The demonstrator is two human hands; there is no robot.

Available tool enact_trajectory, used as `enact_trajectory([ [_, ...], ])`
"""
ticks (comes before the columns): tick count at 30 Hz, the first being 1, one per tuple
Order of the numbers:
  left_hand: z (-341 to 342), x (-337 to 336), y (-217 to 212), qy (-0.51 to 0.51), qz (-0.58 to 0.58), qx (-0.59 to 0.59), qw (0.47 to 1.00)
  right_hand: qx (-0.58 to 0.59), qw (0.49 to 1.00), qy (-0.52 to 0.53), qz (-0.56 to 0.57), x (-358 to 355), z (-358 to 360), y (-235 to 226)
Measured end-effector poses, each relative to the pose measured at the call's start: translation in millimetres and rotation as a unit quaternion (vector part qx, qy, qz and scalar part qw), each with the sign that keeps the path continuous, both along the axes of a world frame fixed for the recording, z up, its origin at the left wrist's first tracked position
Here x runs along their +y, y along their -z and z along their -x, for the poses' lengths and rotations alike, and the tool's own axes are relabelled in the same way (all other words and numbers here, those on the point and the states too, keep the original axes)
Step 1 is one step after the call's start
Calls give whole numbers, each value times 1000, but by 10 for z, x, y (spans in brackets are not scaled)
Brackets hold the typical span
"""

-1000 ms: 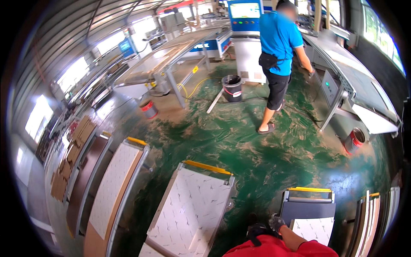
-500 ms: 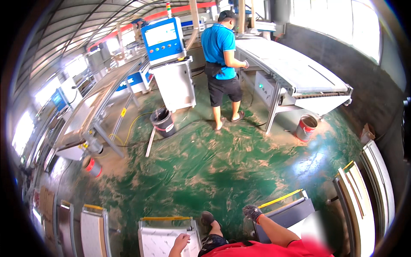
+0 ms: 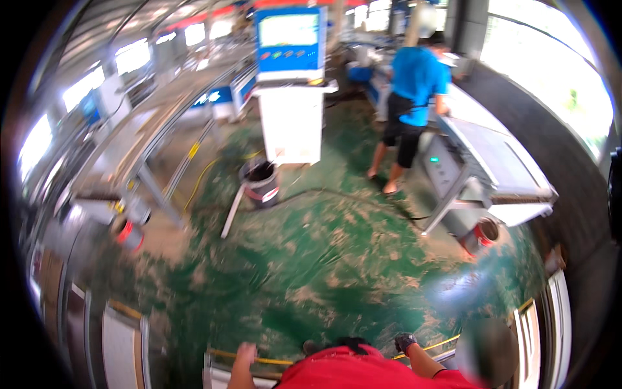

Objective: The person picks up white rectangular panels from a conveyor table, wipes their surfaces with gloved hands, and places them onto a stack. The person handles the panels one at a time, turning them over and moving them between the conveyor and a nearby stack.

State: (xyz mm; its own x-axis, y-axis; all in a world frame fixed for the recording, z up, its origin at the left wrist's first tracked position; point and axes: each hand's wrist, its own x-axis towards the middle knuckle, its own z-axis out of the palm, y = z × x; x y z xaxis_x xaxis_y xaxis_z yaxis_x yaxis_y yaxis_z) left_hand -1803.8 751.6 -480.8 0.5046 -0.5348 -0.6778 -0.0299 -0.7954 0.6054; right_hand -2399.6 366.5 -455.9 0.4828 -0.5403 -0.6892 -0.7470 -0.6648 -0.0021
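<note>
My left hand (image 3: 246, 354), bare and smeared by motion, is above the yellow-edged end of a panel cart (image 3: 278, 361); whether it touches the cart I cannot tell. On the other side, my right hand (image 3: 405, 342) wears a dark grey glove and hangs beside another yellow-edged cart (image 3: 447, 341). No object shows in either hand, and the finger positions are too blurred to read. A red shirt (image 3: 343, 371) covers the lower middle of the view.
A person in a blue shirt (image 3: 418, 81) stands at a long conveyor table (image 3: 499, 152). A control cabinet (image 3: 289, 123) stands ahead, with a dark bucket (image 3: 261, 185) beside it. A cable (image 3: 324, 190) crosses the dusty green floor. More panels (image 3: 121, 350) stand left.
My view has tilted and shifted, so the carts sit lower. The person in blue has moved along the conveyor table and leans over it. My left hand appears further left.
</note>
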Motion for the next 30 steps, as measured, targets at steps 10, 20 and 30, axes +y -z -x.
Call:
enact_trajectory([
  [10, -1649, -975, -1140, -225, 125, -14, 966, -110, 978, -19, -175, -1198, -3201, 232],
  [20, -1815, 997, -831, -660, 66, 48, 747, -240, 788, 317, -470, -2306, -8121, 219],
  [30, -1739, 2232, 228, -695, -21, 275, 664, -310, 738, 44, -597, 954, -12674, -1806],
])
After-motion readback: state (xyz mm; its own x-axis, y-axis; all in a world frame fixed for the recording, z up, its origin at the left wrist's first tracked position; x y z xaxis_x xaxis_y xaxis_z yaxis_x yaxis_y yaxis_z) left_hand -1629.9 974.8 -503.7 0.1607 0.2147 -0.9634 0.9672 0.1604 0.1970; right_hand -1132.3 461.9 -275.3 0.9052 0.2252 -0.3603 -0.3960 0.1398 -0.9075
